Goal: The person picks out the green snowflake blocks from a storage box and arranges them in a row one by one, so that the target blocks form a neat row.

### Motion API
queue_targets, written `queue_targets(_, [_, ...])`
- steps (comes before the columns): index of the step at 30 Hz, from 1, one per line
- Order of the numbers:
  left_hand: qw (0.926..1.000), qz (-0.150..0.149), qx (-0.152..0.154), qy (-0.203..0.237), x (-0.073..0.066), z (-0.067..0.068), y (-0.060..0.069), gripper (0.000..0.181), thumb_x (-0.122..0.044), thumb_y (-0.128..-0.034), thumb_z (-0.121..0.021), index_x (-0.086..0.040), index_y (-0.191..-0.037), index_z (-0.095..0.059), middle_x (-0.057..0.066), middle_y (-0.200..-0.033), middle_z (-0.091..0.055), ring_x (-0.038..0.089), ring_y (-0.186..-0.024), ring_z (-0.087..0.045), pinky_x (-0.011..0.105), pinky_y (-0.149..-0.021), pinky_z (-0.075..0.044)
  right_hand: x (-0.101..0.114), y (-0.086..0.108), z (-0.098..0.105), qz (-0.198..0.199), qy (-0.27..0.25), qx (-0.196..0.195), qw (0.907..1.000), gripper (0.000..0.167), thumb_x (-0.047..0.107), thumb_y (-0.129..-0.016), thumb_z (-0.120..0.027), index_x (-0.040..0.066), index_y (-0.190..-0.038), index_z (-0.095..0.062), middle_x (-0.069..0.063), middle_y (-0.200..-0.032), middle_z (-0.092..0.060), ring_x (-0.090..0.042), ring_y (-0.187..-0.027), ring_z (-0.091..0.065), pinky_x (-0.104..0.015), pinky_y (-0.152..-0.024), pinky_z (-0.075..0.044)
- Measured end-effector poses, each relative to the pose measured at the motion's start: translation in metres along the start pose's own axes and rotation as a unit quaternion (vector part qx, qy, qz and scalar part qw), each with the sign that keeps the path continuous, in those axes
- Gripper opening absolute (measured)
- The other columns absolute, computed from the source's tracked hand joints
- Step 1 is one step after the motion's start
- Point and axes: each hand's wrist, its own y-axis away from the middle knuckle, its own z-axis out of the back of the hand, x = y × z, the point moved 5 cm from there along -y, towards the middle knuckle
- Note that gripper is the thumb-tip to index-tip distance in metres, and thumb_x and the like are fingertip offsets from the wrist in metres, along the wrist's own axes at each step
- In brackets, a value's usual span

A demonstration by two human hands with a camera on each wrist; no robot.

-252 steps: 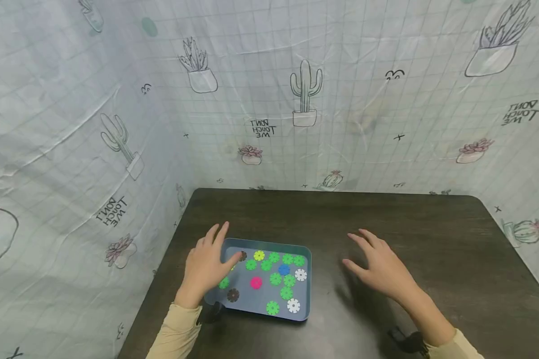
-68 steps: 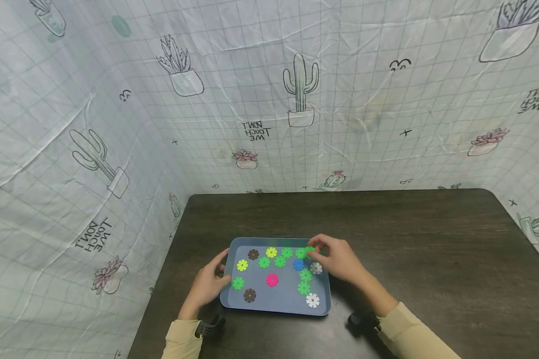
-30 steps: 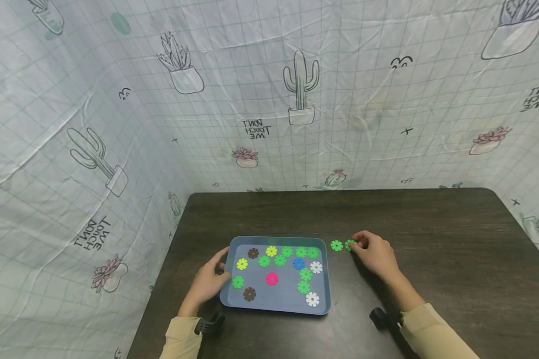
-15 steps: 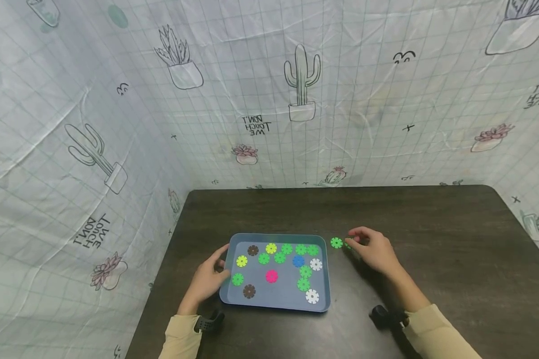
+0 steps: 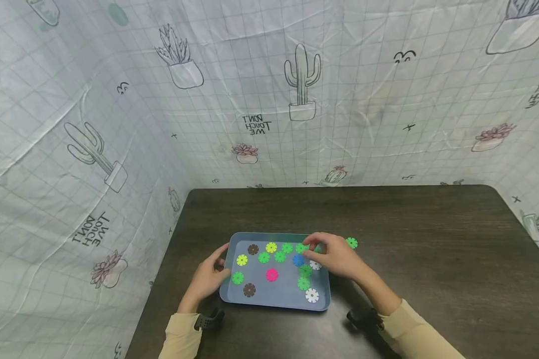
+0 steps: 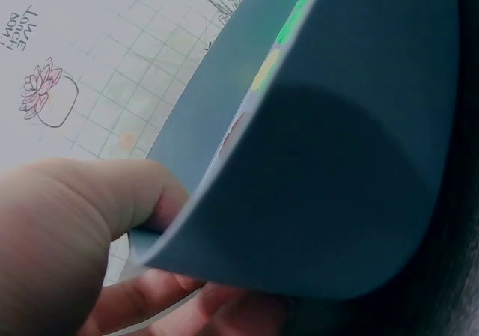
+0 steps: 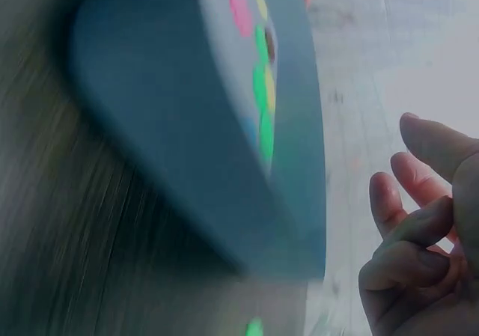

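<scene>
My left hand [image 5: 206, 275] grips the left rim of a blue-grey tray [image 5: 280, 295]; in the left wrist view the thumb lies over the rim and the fingers are outside and beneath. Over the tray's back right corner hovers my right hand [image 5: 334, 255]. Its thumb and fingers are apart and empty in the right wrist view. Below the fingertips lie green notched building discs [image 5: 301, 248] and a blue disc [image 5: 298, 260]. A white disc [image 5: 315, 265] is partly covered by the hand. On the table, right of the tray, lies a green disc [image 5: 351, 242].
More discs lie scattered in the tray: a pink disc [image 5: 272, 274], yellow discs [image 5: 241, 260], brown discs [image 5: 249, 289], another white disc [image 5: 312, 295] and several greens. A dark wooden table [image 5: 431, 249] carries the tray. Printed cloth [image 5: 350, 94] hangs behind and at the left.
Earlier my right hand set a green disc beside another on the table right of the tray. It has since let go and moved left over the tray. The left hand keeps its grip.
</scene>
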Motion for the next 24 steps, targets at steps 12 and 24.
queue_targets(12, [0.9999, -0.012, 0.009, 0.000, 0.002, 0.004, -0.001, 0.071, -0.003, -0.0876, -0.066, -0.018, -0.155, -0.050, 0.008, -0.101, -0.065, 0.007, -0.050, -0.043, 0.028, -0.049, -0.040, 0.063, -0.042, -0.090, 0.057, 0.019, 0.098, 0.9934, 0.028, 0.026, -0.093, -0.078, 0.009, -0.116, -0.075, 0.006, -0.091, -0.067, -0.008, -0.070, -0.057, -0.032, -0.066, -0.048])
queue_targets(24, [0.9991, -0.039, 0.003, -0.017, 0.000, 0.001, -0.002, 0.070, -0.003, -0.0874, -0.067, -0.018, -0.154, -0.051, 0.003, -0.097, -0.064, 0.007, -0.052, -0.045, 0.028, -0.050, -0.042, 0.089, -0.069, -0.156, 0.064, 0.124, 0.141, 0.9802, 0.032, 0.029, -0.092, -0.079, 0.010, -0.118, -0.076, -0.001, -0.099, -0.072, -0.009, -0.082, -0.062, -0.029, -0.072, -0.053])
